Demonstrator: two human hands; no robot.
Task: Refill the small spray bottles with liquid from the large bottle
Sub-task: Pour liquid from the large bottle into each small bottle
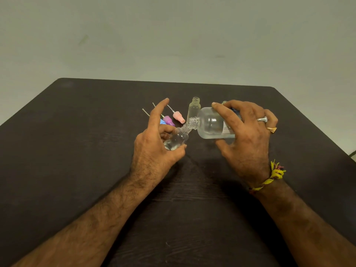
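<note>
The dark tabletop (77,151) fills the lower two thirds of the frame, with the work at its centre. The large bottle (212,123), clear and labelled, is held on its side just right of centre, neck pointing left, so that its mouth meets the mouth of the small spray bottle (177,138); judged a pouring position. The right hand (248,135) grasps the large bottle from above and behind, fingers spread over its body, thumb beneath. The left hand (154,143) grips the small spray bottle at its base, tilted neck-up toward the right to receive; its forefinger points away, free of the bottle. Some clear liquid sits in the small bottle's lower end. A second small bottle (193,108), uncapped and seemingly empty, stands upright just behind the meeting necks, evidently awaiting its turn. Left of it lie the removed spray heads, pink (178,116) and purple (168,120), with dip tubes, set aside to keep the necks open.
</note>
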